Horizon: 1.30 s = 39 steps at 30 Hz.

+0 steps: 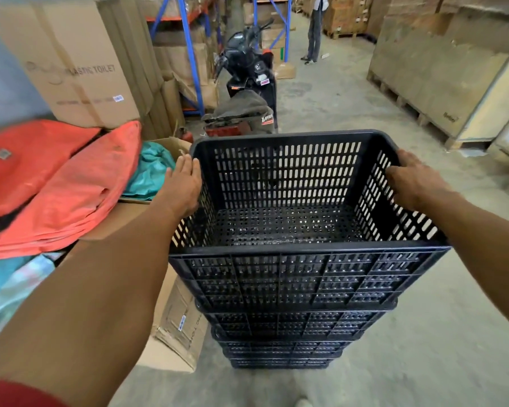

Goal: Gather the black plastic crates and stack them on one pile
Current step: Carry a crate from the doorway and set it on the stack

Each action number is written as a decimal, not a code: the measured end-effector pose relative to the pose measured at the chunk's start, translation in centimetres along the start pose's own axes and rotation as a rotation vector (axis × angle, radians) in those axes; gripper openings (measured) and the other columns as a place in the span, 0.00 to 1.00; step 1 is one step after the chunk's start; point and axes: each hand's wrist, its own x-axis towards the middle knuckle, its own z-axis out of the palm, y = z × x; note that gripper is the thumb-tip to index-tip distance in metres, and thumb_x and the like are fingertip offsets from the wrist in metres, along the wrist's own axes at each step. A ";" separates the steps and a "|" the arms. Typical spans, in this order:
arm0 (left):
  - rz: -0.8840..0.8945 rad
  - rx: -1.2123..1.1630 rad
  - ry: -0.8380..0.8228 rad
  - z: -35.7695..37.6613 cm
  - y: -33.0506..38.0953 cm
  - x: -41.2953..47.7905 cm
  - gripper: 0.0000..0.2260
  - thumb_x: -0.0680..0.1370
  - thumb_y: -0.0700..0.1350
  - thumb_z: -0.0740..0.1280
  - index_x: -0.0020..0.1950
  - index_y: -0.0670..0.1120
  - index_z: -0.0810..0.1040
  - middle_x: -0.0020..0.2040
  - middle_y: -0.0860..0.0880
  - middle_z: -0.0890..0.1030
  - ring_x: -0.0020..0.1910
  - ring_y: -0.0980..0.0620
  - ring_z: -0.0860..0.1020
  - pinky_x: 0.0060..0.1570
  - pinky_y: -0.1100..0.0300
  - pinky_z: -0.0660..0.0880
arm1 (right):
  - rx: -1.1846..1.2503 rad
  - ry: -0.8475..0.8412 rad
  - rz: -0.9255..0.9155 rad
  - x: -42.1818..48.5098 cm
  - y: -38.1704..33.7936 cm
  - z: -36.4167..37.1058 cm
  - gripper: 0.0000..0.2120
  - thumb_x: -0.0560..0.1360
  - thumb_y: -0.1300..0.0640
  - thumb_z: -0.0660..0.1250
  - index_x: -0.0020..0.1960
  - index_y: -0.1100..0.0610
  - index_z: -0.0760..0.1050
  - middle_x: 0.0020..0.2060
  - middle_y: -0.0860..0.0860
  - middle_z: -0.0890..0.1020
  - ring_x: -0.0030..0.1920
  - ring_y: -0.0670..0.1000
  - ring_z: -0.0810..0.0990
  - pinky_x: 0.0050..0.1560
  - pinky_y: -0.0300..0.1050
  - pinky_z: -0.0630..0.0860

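A black slotted plastic crate (291,183) sits on top of a pile of several nested black crates (288,333) standing on the concrete floor in front of me. My left hand (182,186) presses flat against the top crate's left rim and wall, fingers extended. My right hand (412,180) grips the right rim, fingers curled over the edge. The top crate is empty inside.
A black scooter (247,83) is parked right behind the pile. Orange and teal bags (56,183) lie on cardboard boxes at left. Wooden crates on pallets (441,77) line the right. A person (315,27) stands far down the aisle. A cardboard box (177,324) sits beside the pile.
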 end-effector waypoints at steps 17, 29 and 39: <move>-0.137 -0.131 -0.061 -0.4 1.4 0.3 0.50 0.69 0.76 0.44 0.77 0.41 0.37 0.79 0.42 0.40 0.78 0.46 0.41 0.77 0.46 0.46 | 0.307 -0.139 0.084 -0.1 0.1 -0.5 0.46 0.73 0.30 0.61 0.80 0.53 0.50 0.81 0.55 0.44 0.80 0.56 0.43 0.77 0.61 0.48; -0.147 -0.080 -0.006 -0.1 1.8 0.1 0.55 0.64 0.79 0.35 0.78 0.40 0.41 0.79 0.42 0.43 0.79 0.47 0.44 0.76 0.47 0.46 | 0.157 -0.134 0.033 0.1 0.1 -0.1 0.48 0.73 0.25 0.54 0.81 0.52 0.44 0.80 0.59 0.40 0.80 0.59 0.41 0.79 0.60 0.46; -0.164 0.009 -0.078 -0.9 2.7 -1.0 0.46 0.73 0.73 0.42 0.78 0.41 0.39 0.79 0.43 0.42 0.78 0.48 0.41 0.76 0.45 0.40 | 0.097 -0.160 0.005 -0.3 -0.1 -0.3 0.46 0.74 0.28 0.55 0.81 0.54 0.45 0.78 0.63 0.39 0.79 0.62 0.39 0.78 0.62 0.44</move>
